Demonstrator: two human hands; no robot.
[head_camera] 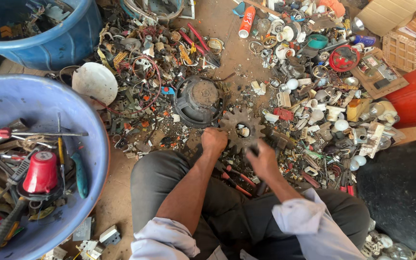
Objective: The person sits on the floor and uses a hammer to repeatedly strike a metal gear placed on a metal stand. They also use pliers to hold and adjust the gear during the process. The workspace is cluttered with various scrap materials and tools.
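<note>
two hands at a rusty gear (pixel 240 129) on the dirt floor (pixel 227 29) (scrap everywhere); left hand (pixel 214 141) fisted on its rim; right hand (pixel 263 159) curled, grip unclear; blue tub (pixel 99 144) left.

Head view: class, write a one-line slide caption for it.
Both hands, left hand and right hand, rest at a rusty gear amid floor scrap.

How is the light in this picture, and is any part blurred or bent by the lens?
Head view: soft, even daylight with weak shadows and no strong glare; the left hand and right hand at the rusty gear look slightly soft, perhaps from motion; the wide lens curves the blue tub and the other things near the edges; the scrap pile is mostly sharp.
</note>
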